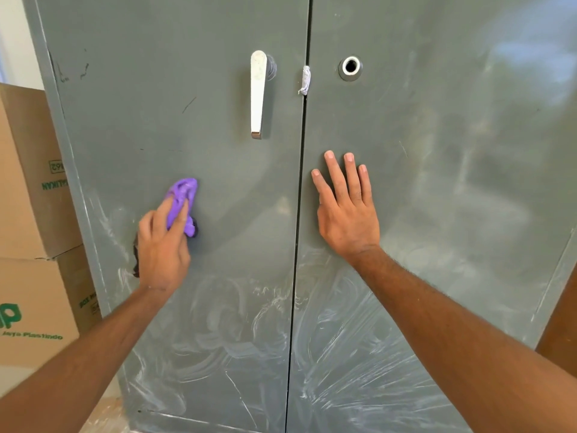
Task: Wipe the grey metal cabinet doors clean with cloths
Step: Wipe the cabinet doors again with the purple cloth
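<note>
Your left hand (162, 245) grips a bunched purple cloth (182, 198), with the fingers curled around it, and presses it against the left door (175, 89) of the grey metal cabinet. The cloth sits in the middle height of this door, closer to its left edge than to the centre seam, and most of the cloth sticks out above your fingers. A dark shadow or dark part shows just beside the hand on the left, and I cannot tell which it is.

Your right hand (346, 210) lies flat on the right door (452, 120), just beside the centre seam. Its fingers are straight and a little spread, pointing up, and it holds nothing.

Above your hands, a white lever handle (258, 95) hangs straight down on the left door near the seam. A round lock hole (350, 67) is on the right door at almost the same height. A small piece of pale fabric (305, 79) is caught in the seam between them.

The lower part of both doors carries white swirled streaks (327, 354), while the upper part looks more even and grey.

To the left of the cabinet, brown cardboard boxes (28, 214) with green print stand stacked
</note>
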Available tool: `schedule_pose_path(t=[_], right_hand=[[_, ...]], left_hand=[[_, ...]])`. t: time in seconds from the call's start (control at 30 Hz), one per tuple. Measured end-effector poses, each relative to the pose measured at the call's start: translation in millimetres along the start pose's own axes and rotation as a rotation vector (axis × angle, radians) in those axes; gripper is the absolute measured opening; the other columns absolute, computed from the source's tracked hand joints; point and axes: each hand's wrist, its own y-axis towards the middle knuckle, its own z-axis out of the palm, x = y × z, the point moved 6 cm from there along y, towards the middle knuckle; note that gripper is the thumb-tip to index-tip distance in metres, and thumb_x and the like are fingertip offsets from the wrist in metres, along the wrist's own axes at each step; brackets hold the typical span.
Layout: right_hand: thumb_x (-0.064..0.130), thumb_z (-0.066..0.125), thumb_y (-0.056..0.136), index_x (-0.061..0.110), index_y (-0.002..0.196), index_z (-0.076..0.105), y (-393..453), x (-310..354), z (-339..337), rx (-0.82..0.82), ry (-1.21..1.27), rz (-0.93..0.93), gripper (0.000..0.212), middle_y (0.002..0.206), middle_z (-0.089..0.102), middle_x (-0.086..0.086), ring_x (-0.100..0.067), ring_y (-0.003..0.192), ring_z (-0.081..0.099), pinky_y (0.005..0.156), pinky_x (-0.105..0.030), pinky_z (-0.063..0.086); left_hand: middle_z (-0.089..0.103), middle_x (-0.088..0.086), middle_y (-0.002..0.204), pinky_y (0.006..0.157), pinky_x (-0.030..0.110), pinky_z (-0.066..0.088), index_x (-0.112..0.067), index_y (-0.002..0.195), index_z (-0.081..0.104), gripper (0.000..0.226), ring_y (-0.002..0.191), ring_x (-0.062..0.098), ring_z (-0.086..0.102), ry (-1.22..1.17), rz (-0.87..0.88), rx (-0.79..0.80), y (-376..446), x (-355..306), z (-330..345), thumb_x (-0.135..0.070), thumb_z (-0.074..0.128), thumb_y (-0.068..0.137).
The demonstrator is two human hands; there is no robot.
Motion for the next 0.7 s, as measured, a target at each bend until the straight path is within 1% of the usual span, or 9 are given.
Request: schedule_pose_path(t=[0.1,0.17,0.23,0.3,0.37,0.47,0.53,0.6,0.7], right_hand=[[0.009,0.05,0.093,0.01,0.153,0.048,0,-1,0,-0.001,0.0,-0.003,0.06,0.165,0.032,-0.019,-0.045,0.153,0.027,0.125,-0.059,0.022],[0.009,0.051,0.093,0.011,0.153,0.048,0,-1,0,-0.01,-0.002,0.0,0.06,0.165,0.032,-0.019,-0.045,0.153,0.027,0.125,-0.059,0.024],[0.009,0.052,0.094,0.01,0.152,0.048,0,-2,0,-0.022,0.003,0.005,0.059,0.165,0.033,-0.019,-0.045,0.153,0.028,0.124,-0.059,0.025],[0.008,0.052,0.094,0.01,0.152,0.048,-1,-2,0,-0.033,0.002,0.003,0.058,0.165,0.033,-0.019,-0.045,0.152,0.028,0.124,-0.059,0.025],[0.008,0.052,0.094,0.01,0.152,0.048,-1,-2,0,-0.039,-0.001,0.003,0.058,0.165,0.033,-0.019,-0.045,0.153,0.028,0.124,-0.059,0.025],[0.008,0.053,0.095,0.01,0.152,0.049,-2,-1,1,-0.054,-0.001,0.0,0.057,0.165,0.033,-0.019,-0.045,0.152,0.028,0.124,-0.059,0.025],[0.008,0.054,0.095,0.01,0.151,0.05,0,-3,1,-0.062,-0.002,0.003,0.057,0.164,0.034,-0.019,-0.045,0.152,0.029,0.124,-0.06,0.025],[0.009,0.055,0.094,0.01,0.151,0.05,-1,-2,1,-0.061,-0.007,-0.001,0.057,0.164,0.034,-0.02,-0.046,0.152,0.029,0.124,-0.06,0.025],[0.009,0.055,0.094,0.01,0.151,0.049,-2,0,1,-0.059,-0.009,0.003,0.057,0.164,0.034,-0.019,-0.046,0.152,0.029,0.124,-0.06,0.024]], left_hand=[[0.044,0.022,0.15,0.101,0.058,0.047,-0.005,0.149,0.053,0.058,0.111,0.047,0.044,0.042,0.07,0.087,-36,6,6,0.0,0.043,0.092],[0.043,0.025,0.148,0.1,0.063,0.047,-0.004,0.149,0.053,0.059,0.113,0.051,0.045,0.079,0.056,0.093,-37,32,0,0.008,0.05,0.091],[0.041,0.027,0.15,0.099,0.063,0.045,-0.004,0.15,0.051,0.064,0.114,0.053,0.044,0.079,-0.039,0.072,-14,59,-11,0.015,0.056,0.089],[0.039,0.026,0.152,0.098,0.059,0.044,-0.006,0.151,0.048,0.064,0.113,0.051,0.043,0.043,-0.187,0.008,15,76,-19,0.013,0.055,0.09],[0.038,0.024,0.154,0.097,0.055,0.043,-0.007,0.153,0.046,0.065,0.114,0.049,0.042,0.027,-0.235,-0.029,27,71,-24,0.011,0.053,0.091],[0.041,0.024,0.152,0.098,0.059,0.046,-0.004,0.152,0.048,0.07,0.115,0.049,0.042,0.087,-0.007,0.097,-7,66,-16,0.015,0.061,0.086],[0.042,0.027,0.149,0.1,0.064,0.046,-0.002,0.15,0.049,0.073,0.116,0.052,0.043,0.108,0.059,0.19,-25,88,-18,0.017,0.068,0.082],[0.039,0.027,0.15,0.103,0.066,0.042,-0.005,0.151,0.048,0.071,0.12,0.054,0.041,0.078,-0.042,0.164,-11,117,-29,0.016,0.065,0.086],[0.036,0.027,0.153,0.108,0.06,0.037,-0.006,0.152,0.047,0.063,0.125,0.054,0.038,0.006,-0.228,0.04,28,132,-36,0.013,0.055,0.093]])
